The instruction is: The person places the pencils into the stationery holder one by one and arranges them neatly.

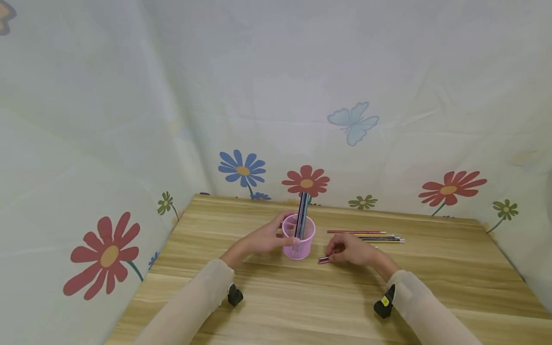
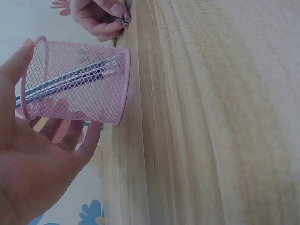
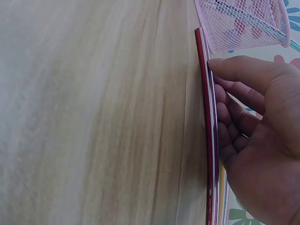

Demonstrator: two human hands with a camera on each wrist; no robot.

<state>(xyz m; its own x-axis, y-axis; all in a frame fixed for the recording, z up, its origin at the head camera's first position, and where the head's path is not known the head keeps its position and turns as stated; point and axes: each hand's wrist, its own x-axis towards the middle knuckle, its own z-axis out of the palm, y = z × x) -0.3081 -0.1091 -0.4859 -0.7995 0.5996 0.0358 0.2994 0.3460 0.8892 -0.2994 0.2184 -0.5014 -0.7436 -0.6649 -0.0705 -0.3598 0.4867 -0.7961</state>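
A pink mesh pencil cup [image 1: 305,250] stands upright on the wooden table, with several dark and teal-toned pencils [image 1: 301,213] leaning inside it. My left hand [image 1: 266,238] holds the cup, thumb at the near side of the rim and fingers round the far side. Just right of the cup, my right hand [image 1: 354,250] pinches pencils low at the tabletop. In the right wrist view a red striped pencil [image 3: 206,117] lies along the table under the thumb, a darker one beside it; the curled fingers partly hide how many are held.
Behind my right hand lie several more pencils [image 1: 381,239] side by side, a red one [image 1: 353,232] farthest back. The wooden table [image 1: 302,306] ends at a flower-printed cloth backdrop [image 1: 276,120]. Each sleeve cuff carries a small black device [image 1: 235,295].
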